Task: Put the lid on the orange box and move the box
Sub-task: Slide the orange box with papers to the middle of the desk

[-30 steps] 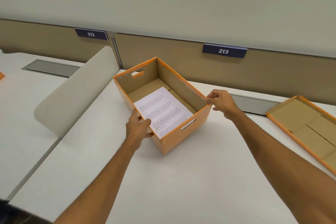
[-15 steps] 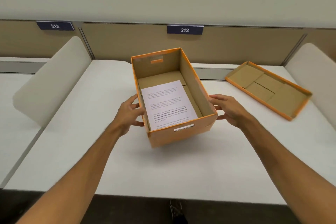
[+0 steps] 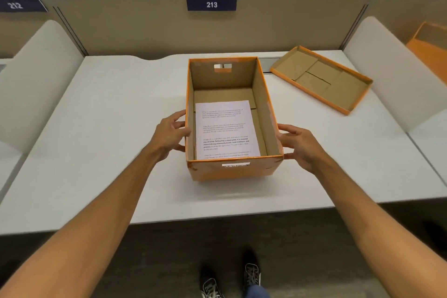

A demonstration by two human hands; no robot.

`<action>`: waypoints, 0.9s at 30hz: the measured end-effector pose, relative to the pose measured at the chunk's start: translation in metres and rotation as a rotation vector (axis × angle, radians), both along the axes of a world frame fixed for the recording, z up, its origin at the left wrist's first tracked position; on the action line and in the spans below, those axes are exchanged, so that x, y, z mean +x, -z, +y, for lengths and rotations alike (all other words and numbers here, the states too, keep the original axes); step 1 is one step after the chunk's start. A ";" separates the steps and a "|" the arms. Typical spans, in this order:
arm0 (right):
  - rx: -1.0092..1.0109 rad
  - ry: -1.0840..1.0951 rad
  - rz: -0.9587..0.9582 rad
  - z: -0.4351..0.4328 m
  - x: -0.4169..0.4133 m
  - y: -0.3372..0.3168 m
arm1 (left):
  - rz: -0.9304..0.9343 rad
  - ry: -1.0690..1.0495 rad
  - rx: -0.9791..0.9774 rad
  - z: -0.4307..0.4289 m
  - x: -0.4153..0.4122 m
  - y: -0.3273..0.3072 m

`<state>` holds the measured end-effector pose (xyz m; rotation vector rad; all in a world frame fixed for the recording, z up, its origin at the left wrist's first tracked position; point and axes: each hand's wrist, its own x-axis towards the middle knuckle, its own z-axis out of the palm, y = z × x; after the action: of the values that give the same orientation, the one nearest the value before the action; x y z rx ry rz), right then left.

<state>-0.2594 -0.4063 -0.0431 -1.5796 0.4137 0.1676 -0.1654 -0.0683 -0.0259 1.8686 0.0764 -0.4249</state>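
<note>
The orange box [image 3: 235, 172] stands uncovered in the middle of the white desk, squared to me, with a printed sheet of paper [image 3: 226, 128] flat on its bottom. My left hand [image 3: 169, 134] presses against its left wall. On the other side my right hand [image 3: 300, 145] is spread against the right wall near the front corner. The orange lid [image 3: 321, 78] lies upside down on the desk to the back right, apart from the box.
White curved dividers stand at the left [image 3: 36, 80] and right [image 3: 387, 75] of the desk [image 3: 108, 152]. A second orange box [image 3: 430, 48] sits past the right divider. A tan partition with sign 213 [image 3: 211, 4] closes the back. My feet show below the desk's front edge.
The box has been turned from a diagonal to square with the desk edge and drawn nearer. Both hands shifted from its rim to its side walls. My view swung right and back.
</note>
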 end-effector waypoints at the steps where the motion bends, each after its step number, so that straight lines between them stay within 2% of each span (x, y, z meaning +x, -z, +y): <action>1: 0.000 0.005 0.007 -0.001 -0.002 0.002 | 0.009 0.002 0.008 -0.003 -0.001 0.001; 7: -0.027 0.009 0.048 -0.004 -0.005 0.009 | 0.043 -0.004 0.061 -0.013 -0.008 0.012; 16: -0.038 0.028 0.045 -0.001 -0.011 0.016 | -0.004 -0.030 0.170 -0.020 -0.016 0.011; 22: -0.081 0.034 0.069 -0.003 -0.011 0.018 | -0.041 -0.031 0.292 -0.025 -0.023 0.010; 27: -0.202 0.117 0.059 -0.012 -0.012 0.023 | -0.141 -0.079 0.483 -0.031 -0.027 0.007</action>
<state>-0.2712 -0.4182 -0.0659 -1.7457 0.5824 0.0843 -0.1924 -0.0988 -0.0327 2.3561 0.1695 -0.2293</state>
